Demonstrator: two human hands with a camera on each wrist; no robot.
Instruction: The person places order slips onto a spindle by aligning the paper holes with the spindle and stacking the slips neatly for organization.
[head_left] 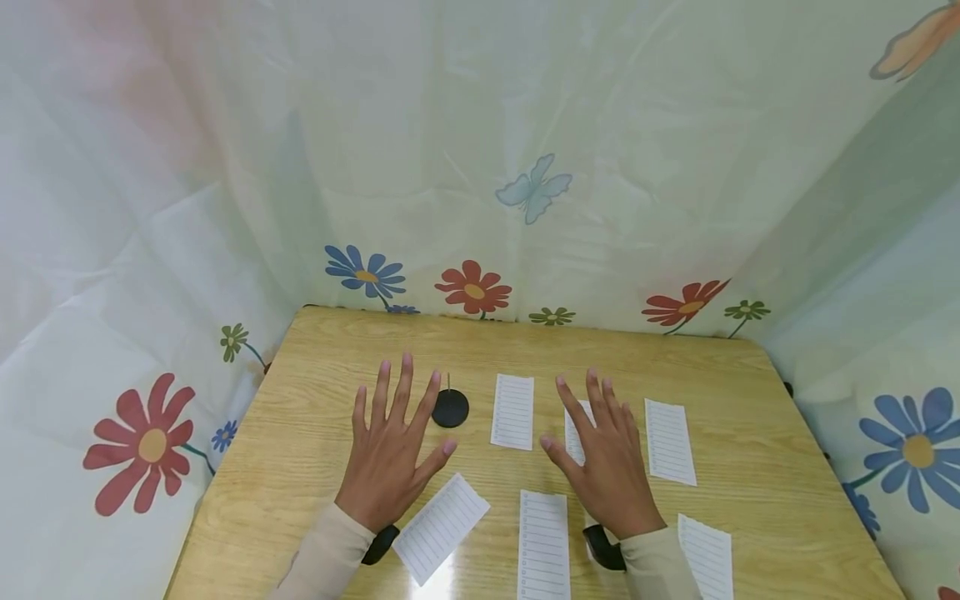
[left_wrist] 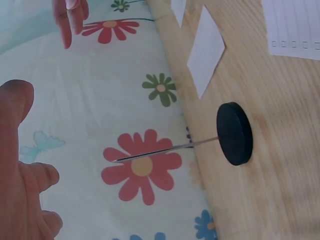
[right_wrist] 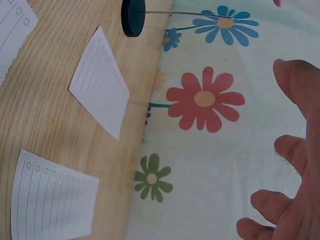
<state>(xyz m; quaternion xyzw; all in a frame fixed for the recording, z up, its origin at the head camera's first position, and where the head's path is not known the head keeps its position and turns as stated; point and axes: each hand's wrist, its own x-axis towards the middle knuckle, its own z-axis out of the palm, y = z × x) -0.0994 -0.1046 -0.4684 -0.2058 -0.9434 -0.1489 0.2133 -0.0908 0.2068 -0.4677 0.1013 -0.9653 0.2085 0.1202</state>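
Both hands are held over the wooden table with fingers spread and nothing in them. My left hand [head_left: 388, 462] is beside a round black base with a thin upright metal spike, a paper spike [head_left: 450, 408]; in the left wrist view the spike [left_wrist: 165, 151] shows its pointed tip. My right hand [head_left: 609, 467] overlaps a lined paper slip [head_left: 574, 446] in the head view, hiding part of it. Another checklist slip [head_left: 513, 412] lies between the hands. A tilted slip [head_left: 441, 529] is near the left wrist, and one more slip [head_left: 544, 546] lies at the front middle.
Two further slips lie to the right, a farther one [head_left: 671, 442] and a nearer one [head_left: 707, 557]. The wooden table [head_left: 300, 400] is bordered at the back and sides by a curtain [head_left: 420, 167] printed with flowers and butterflies.
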